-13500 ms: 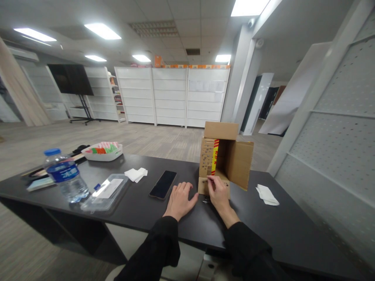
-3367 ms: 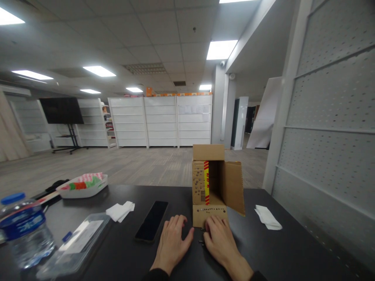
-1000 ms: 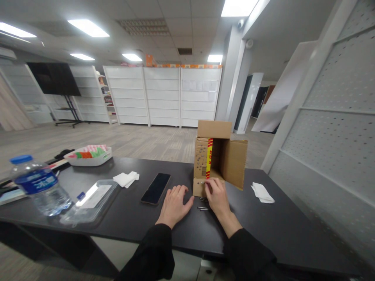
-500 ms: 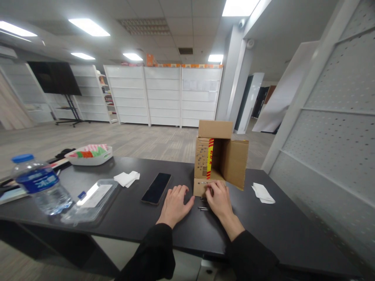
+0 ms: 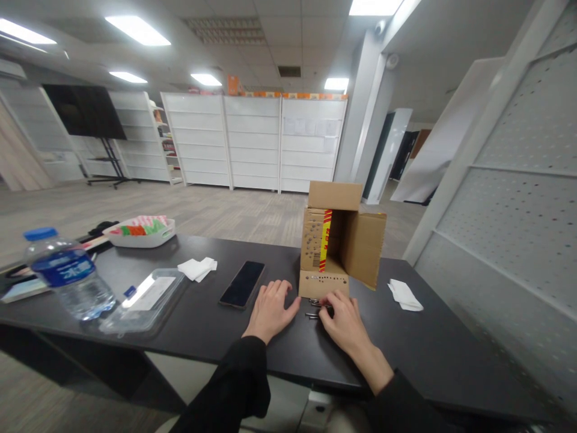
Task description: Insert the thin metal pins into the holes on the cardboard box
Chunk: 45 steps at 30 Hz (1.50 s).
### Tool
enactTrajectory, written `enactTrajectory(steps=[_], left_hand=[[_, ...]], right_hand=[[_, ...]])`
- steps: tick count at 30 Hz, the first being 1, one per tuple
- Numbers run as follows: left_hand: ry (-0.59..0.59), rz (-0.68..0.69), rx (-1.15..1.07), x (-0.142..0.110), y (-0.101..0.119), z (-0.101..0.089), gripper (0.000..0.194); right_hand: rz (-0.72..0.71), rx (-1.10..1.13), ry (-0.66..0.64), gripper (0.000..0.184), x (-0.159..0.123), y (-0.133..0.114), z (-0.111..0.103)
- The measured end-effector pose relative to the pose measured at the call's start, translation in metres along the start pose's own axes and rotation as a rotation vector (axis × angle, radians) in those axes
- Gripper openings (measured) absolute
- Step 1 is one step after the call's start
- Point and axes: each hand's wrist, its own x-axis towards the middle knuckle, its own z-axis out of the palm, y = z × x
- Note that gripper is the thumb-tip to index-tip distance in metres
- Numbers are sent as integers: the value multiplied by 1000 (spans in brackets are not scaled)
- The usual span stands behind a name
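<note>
**Screws lie loose at the foot of an open cardboard box**

Screws (image 5: 315, 308), small and metallic, lie in a loose cluster on the black table (image 5: 442, 355), just in front of the lower flap (image 5: 323, 284) of a cardboard box (image 5: 345, 240). They are too small to count or to tell their exact kind. The right hand (image 5: 343, 320) rests palm down on the table with its fingertips at the cluster; the thumb and forefinger are drawn together over the nearest pieces, but whether they actually pinch one cannot be told. The left hand (image 5: 271, 308) lies flat and relaxed on the table just left of the cluster, fingers spread and holding nothing, its thumb pointing toward the box. Both arms are in black sleeves.

The box stands on its side with its opening toward the person. Its top flap stands up, its right flap swings out to the side, and the lower flap hangs down to the table, showing a row of small dark spots along its upper edge. A strip of red and yellow tape (image 5: 327, 239) runs down the left edge of the opening, with more dark spots on the panel beside it.

A black phone (image 5: 242, 284) lies face up just left of the left hand. Farther left are a folded white tissue (image 5: 197, 268), a clear plastic case (image 5: 143, 294) and a water bottle (image 5: 70, 275) with a blue cap. A white tray (image 5: 140, 231) of coloured items sits near the far left edge. Another folded tissue (image 5: 404, 294) lies to the right of the box.
</note>
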Motion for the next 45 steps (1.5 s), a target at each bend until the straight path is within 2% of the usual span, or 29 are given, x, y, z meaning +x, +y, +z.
enactTrajectory(steps=[5,12,19,29,38,45], left_hand=[[3,0,11,0,0,0,17],[-4,-6,8,0,2,-2,17],[-2,-8,10,1,1,-2,15],[-2,1,24,2,1,-2,16],[6,-3,18,1,0,-1,17],[5,-3,14,1,1,-1,16]], right_hand=[[-73,43,-32,14,-8,-4,1],[-130,-32,-45,14,-9,-4,4],[-129,-38,-52,12,-10,-2,7],[-56,-153,-109,11,-7,-10,1],[-44,-139,-64,12,-7,-9,2],[-52,-132,27,11,-8,-7,3]])
